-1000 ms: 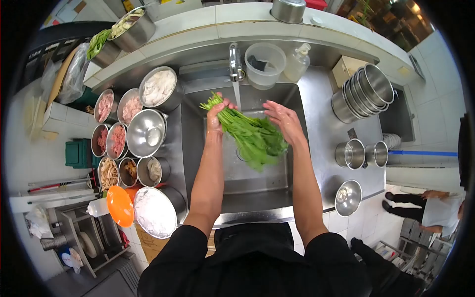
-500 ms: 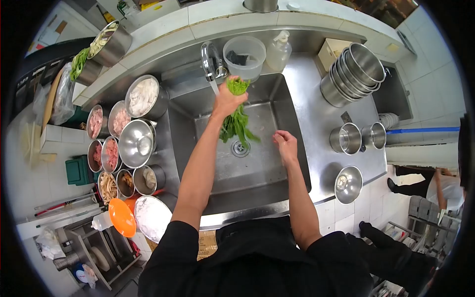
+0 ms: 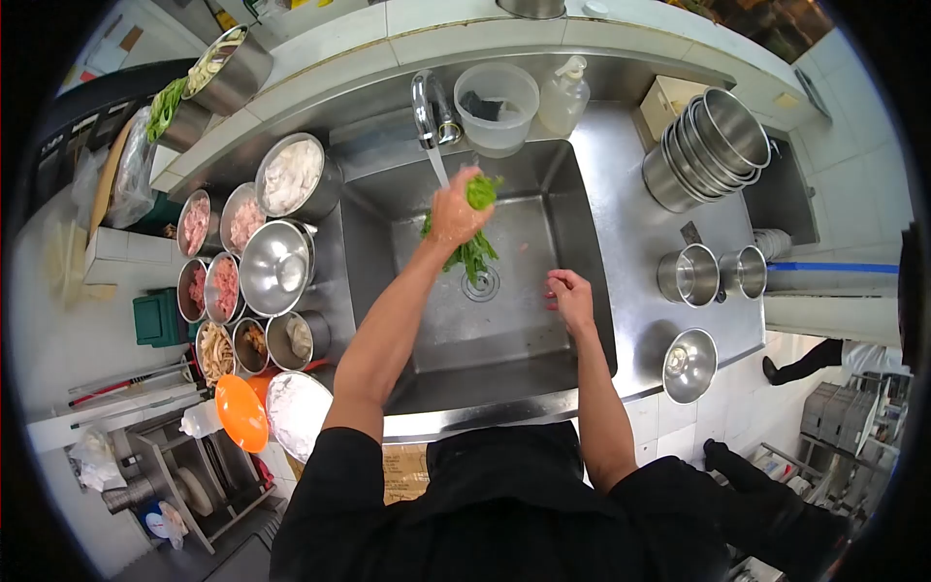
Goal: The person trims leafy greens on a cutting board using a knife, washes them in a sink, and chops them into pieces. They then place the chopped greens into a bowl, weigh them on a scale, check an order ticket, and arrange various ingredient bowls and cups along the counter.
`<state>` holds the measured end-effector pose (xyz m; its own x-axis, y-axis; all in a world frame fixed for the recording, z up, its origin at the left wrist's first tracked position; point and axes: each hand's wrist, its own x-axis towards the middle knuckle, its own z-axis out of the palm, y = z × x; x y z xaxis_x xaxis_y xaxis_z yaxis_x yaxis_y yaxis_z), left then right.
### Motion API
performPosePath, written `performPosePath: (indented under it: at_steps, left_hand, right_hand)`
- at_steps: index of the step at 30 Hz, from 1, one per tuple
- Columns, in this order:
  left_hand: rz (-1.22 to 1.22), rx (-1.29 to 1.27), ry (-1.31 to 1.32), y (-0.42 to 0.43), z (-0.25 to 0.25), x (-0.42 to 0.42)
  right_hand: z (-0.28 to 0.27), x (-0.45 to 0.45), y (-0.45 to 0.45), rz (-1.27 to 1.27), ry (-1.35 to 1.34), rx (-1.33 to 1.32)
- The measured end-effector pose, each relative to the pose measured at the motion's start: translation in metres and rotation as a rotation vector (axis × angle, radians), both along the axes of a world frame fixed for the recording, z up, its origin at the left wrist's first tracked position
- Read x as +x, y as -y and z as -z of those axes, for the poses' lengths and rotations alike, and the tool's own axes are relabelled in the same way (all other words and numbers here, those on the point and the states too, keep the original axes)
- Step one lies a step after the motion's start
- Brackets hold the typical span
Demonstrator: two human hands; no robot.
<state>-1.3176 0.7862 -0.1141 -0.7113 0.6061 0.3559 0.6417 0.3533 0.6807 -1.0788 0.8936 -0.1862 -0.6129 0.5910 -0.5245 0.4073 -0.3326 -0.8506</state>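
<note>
My left hand [image 3: 460,211] is closed around a bunch of leafy greens [image 3: 472,256], just below the running tap [image 3: 425,109]. Pale cut ends or folded leaves show above the fist, and wet leaves hang under it over the drain of the steel sink [image 3: 456,354]. Part of the bunch is hidden by the hand. My right hand [image 3: 570,299] hovers over the right side of the basin, apart from the greens. Its fingers are loosely bent with small gaps, and nothing shows in them.
Left of the sink stand several steel pots of raw meat [image 3: 224,288], a steel bowl [image 3: 275,268] and an orange bowl [image 3: 240,413]. Behind are a plastic tub [image 3: 497,136] and a pump bottle [image 3: 563,97]. Stacked pots [image 3: 700,155] stand right; a person's leg [image 3: 810,363] shows beyond.
My left hand has turned and come slightly nearer me with the greens, whose leaves now hang closer together. My right fingers have loosened a little. The view has shifted slightly.
</note>
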Motion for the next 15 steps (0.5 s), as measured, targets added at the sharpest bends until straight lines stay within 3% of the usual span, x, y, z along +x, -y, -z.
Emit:
performPosePath:
  at_steps: [1, 3, 4, 6, 7, 9, 11, 13, 15]
  left_hand:
    - [0.004, 0.003, 0.001, 0.0, 0.003, 0.001]
    - [0.306, -0.099, -0.143, -0.001, 0.005, 0.003]
    - [0.31, -0.1, -0.138, -0.002, 0.006, 0.001]
    - [-0.227, 0.012, 0.276, -0.01, -0.001, -0.008]
    - [-0.223, 0.015, 0.278, -0.01, -0.002, -0.007]
    - [-0.014, 0.029, 0.04, -0.002, 0.0, 0.006]
    - [-0.013, 0.015, 0.136, 0.007, 0.001, 0.013]
    - [-0.321, 0.19, 0.425, 0.015, 0.007, 0.024]
    - [-0.345, 0.283, 0.362, 0.037, 0.034, 0.034]
  right_hand:
    - [0.003, 0.001, -0.002, 0.001, 0.01, 0.025]
    - [0.015, 0.002, -0.006, -0.041, 0.041, 0.104]
    - [0.023, 0.004, -0.004, -0.082, 0.071, 0.171]
    - [0.039, 0.003, -0.002, -0.163, 0.074, 0.227]
    - [0.047, 0.002, -0.006, -0.254, 0.077, 0.289]
    - [0.06, -0.007, -0.017, -0.296, 0.083, 0.244]
    - [0.116, -0.022, -0.04, -0.395, 0.116, 0.15]
    - [0.214, -0.037, -0.076, -0.473, 0.17, 0.497]
    - [0.208, -0.074, -0.094, -0.568, 0.45, 0.623]
